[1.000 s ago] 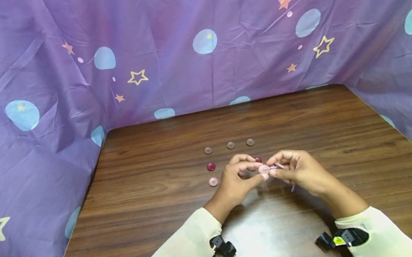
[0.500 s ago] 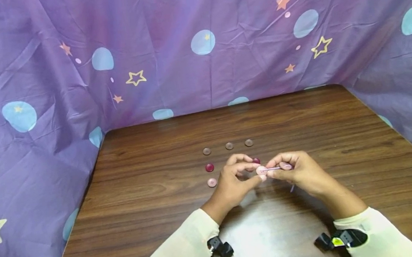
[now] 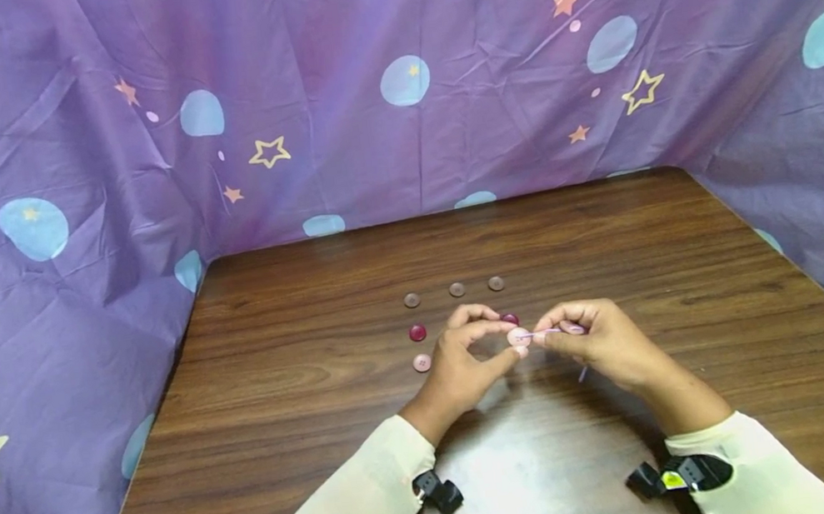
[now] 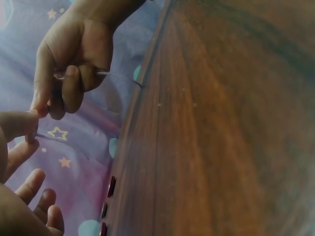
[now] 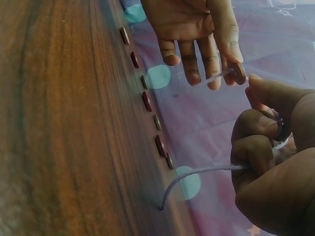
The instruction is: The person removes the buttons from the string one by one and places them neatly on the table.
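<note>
My left hand (image 3: 464, 360) pinches a pale pink button (image 3: 518, 338) by its edge between thumb and index finger; the other fingers are spread loosely behind. A thin lilac cord (image 3: 550, 331) runs from the button's middle to the fingertips of my right hand (image 3: 605, 341), which pinch it. In the right wrist view a short stretch of cord (image 5: 219, 76) shows on the left-hand side of the button (image 5: 239, 73). A second pinkish button (image 3: 573, 328) sits among my right fingers. The cord's tail (image 5: 197, 170) hangs from that hand down to the table.
On the brown wooden table (image 3: 310, 435) lie several buttons. Brownish ones (image 3: 456, 289) form the back row, with a dark red button (image 3: 417, 333) and a pink button (image 3: 421, 363) nearer. Another dark red button (image 3: 509, 320) is partly behind my left hand. A purple curtain (image 3: 338, 131) surrounds the table.
The button in my left hand and my right fingertips have drawn slightly apart, with the cord now straight between them. The second button among my right fingers has come into clearer view.
</note>
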Demonstrator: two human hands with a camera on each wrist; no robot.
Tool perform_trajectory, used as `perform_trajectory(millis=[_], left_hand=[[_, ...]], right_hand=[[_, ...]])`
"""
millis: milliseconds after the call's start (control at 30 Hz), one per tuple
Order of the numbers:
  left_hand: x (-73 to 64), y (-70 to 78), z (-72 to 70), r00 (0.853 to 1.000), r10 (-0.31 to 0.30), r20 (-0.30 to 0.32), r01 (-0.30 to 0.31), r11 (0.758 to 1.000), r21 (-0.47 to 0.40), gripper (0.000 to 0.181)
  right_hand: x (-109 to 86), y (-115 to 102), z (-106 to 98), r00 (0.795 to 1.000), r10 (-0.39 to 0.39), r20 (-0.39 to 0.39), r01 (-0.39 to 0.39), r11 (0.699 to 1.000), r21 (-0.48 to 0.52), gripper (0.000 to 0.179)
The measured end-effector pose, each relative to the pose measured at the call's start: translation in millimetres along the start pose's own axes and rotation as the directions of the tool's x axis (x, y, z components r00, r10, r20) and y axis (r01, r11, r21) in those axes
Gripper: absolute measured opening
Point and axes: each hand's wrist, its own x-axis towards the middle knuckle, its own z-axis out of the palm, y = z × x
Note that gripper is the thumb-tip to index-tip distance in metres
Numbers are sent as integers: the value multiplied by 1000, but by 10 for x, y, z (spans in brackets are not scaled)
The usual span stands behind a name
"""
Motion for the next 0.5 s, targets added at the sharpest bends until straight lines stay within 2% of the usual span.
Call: perform_trajectory(millis=[200,500], left_hand=[[7,-35,-32,998,55,-15,-53,994,98,28],[4,-74,-102,998,51,-20,-48,988,144,26]], right_hand=[[-9,-21,-4,1000,19,-18,-19,1000,4,15],[-4,-39,-20,998,47,-28,-45,997,58,11]])
